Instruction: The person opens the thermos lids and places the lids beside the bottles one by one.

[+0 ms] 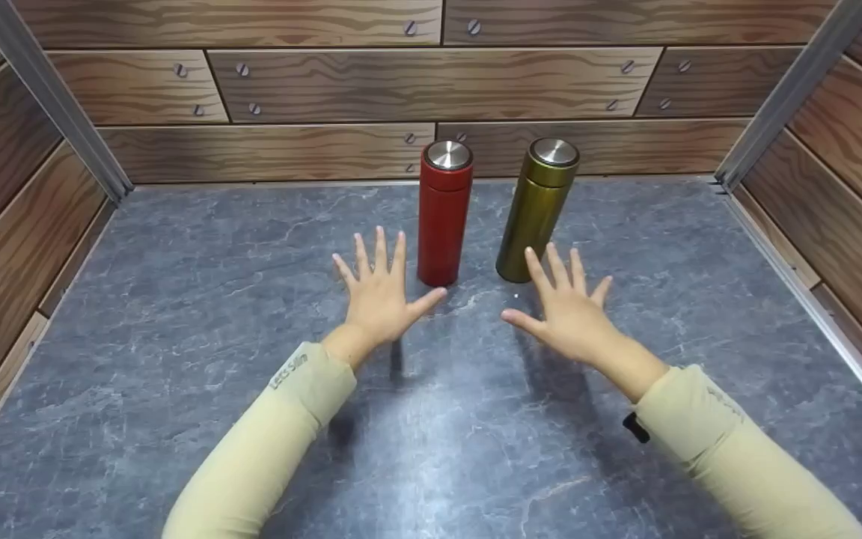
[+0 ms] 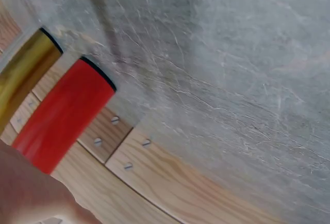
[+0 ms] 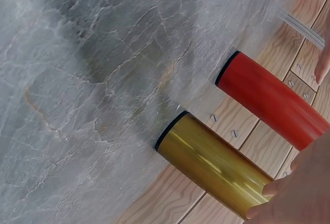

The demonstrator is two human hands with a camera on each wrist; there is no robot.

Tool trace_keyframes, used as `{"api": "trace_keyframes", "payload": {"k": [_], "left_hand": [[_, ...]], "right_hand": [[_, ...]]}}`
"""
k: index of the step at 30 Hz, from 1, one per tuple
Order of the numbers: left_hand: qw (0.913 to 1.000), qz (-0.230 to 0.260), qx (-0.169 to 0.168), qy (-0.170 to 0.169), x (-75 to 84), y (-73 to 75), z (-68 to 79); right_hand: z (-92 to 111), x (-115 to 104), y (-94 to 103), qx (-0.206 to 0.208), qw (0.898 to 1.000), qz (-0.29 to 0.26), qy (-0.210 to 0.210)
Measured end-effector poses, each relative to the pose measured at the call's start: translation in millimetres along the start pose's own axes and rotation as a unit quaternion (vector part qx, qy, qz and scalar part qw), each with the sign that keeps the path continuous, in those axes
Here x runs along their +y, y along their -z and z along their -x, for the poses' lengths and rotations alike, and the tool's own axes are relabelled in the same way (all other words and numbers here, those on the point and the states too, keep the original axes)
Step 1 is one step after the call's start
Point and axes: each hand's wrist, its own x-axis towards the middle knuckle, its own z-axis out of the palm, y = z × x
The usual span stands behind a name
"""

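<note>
Two tall flasks with silver lids stand upright side by side on the grey marbled table, a red flask (image 1: 444, 224) on the left and an olive-gold flask (image 1: 536, 217) on the right. My left hand (image 1: 378, 303) is spread flat in the air, its thumb near the base of the red flask. With fingers fanned out, my right hand (image 1: 569, 318) hovers in front of the gold flask, and its fingertips overlap the lower part of it in the head view. Neither hand holds anything. The right wrist view shows both dark flask bases on the table.
A wood-patterned back wall (image 1: 431, 82) rises behind the flasks. Side walls of the same pattern close off the left and right, with grey metal posts (image 1: 798, 97) at the corners. The marbled table (image 1: 214, 247) stretches out around both arms.
</note>
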Motion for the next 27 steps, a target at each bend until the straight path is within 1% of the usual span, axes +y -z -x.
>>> {"api": "trace_keyframes", "payload": {"k": [5, 10, 15, 18, 21, 27], "left_hand": [[0.9996, 0.008, -0.009, 0.024, -2.2, -0.8, -16.4], [0.998, 0.033, -0.023, 0.048, -1.2, -0.5, -30.8], [0.9938, 0.081, -0.024, 0.072, 3.2, 1.9, -43.2], [0.9889, 0.118, -0.022, 0.087, 5.9, 3.4, -49.3], [0.9847, 0.141, -0.021, 0.101, 8.0, 4.4, -54.1], [0.9816, 0.15, -0.026, 0.116, 9.1, 4.0, -60.5]], "right_hand": [[-0.7, 0.5, 1.2, 0.0, 1.0, -0.001, -0.001], [-1.1, 1.0, 3.3, 0.001, 1.0, -0.003, -0.003], [-1.4, 1.5, 3.5, -0.001, 1.0, -0.004, -0.003], [-1.3, 1.7, 3.2, -0.003, 1.0, -0.004, -0.004], [-1.3, 1.8, 3.1, -0.006, 1.0, -0.003, -0.004], [-2.1, 1.8, 2.6, -0.009, 1.0, 0.001, -0.006]]}}
